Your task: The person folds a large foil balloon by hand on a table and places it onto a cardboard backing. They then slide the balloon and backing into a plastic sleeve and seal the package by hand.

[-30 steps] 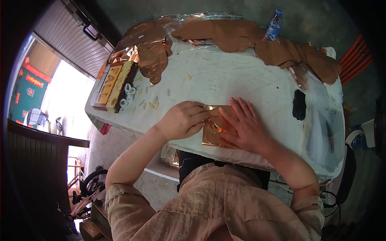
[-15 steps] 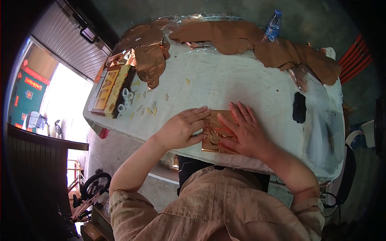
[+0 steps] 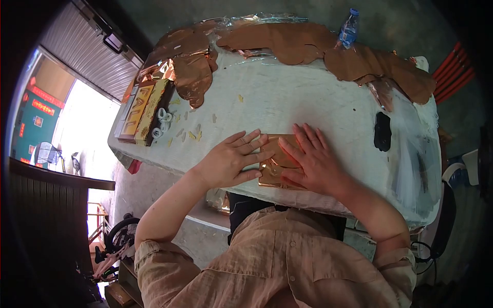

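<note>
A shiny copper-coloured foil piece (image 3: 275, 163), roughly rectangular, lies flat near the front edge of the white-covered table (image 3: 246, 115). My left hand (image 3: 229, 159) rests at its left side, fingers stretched out and spread, with the fingertips on the foil's left edge. Across the right part of the foil lies my right hand (image 3: 319, 165), palm down with its fingers apart. Parts of the foil are hidden under both hands. Neither hand grips anything.
Brown foil sheets (image 3: 287, 43) run along the table's far edge, with a water bottle (image 3: 349, 30) among them. A box (image 3: 141, 113), white rings (image 3: 162, 123) and small yellow scraps (image 3: 195, 136) are on the left. A black object (image 3: 382, 131) lies right.
My left hand's fingers have spread wider. My right hand has shifted slightly right, showing more of the foil between the hands. The whole view has tilted a little.
</note>
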A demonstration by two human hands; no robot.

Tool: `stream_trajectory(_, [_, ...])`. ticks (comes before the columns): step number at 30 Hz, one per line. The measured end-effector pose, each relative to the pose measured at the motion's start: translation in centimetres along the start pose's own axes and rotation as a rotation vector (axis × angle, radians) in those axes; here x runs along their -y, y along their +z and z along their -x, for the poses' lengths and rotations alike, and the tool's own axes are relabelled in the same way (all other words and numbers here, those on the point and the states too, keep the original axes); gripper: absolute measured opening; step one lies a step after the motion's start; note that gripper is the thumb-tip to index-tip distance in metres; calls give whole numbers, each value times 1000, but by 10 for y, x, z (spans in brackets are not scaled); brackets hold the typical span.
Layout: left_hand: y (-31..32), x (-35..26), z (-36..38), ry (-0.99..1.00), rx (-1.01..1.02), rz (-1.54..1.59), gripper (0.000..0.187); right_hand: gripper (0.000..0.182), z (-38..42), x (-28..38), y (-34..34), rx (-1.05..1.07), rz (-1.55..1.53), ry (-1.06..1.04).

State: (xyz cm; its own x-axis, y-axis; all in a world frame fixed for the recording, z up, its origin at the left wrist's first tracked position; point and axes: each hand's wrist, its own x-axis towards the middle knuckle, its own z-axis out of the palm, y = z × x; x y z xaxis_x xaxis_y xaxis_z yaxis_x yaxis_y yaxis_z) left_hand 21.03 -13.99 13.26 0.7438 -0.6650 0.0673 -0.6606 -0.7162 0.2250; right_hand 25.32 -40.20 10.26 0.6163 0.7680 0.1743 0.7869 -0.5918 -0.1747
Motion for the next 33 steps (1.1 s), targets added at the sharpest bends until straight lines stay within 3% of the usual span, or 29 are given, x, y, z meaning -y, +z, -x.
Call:
stream_trajectory(11, [-5,-22,12,13,34,-218,62,76,4,-9,1,22,-37,-106])
stream_trajectory(14, [0,-41,19,21,-18,-216,62,77,11,-4,0,56,-43,-152])
stream_trajectory(17, [20,-61,25,-41,-282,-117,52,79,19,4,-4,53,-54,-175])
stream_trajectory(23, [36,-61,33,81,-400,-93,39,83,30,15,-3,47,-58,-206])
stream_trajectory(26, [33,-58,30,97,-406,-119,38,82,22,-1,-6,152,-204,-138])
stream_trajectory(28, [30,-57,25,78,-434,-68,37,82,14,-24,-2,188,-909,-115])
stream_trajectory(29, [28,-57,22,47,-464,-15,36,82,14,-32,-5,176,-906,-115])
stream_trajectory(31, [25,-54,18,-17,-551,77,32,82,13,-39,-22,257,-1734,135])
stream_trajectory(33, [27,-53,15,-82,-633,174,28,85,9,-48,-23,198,-1819,94])
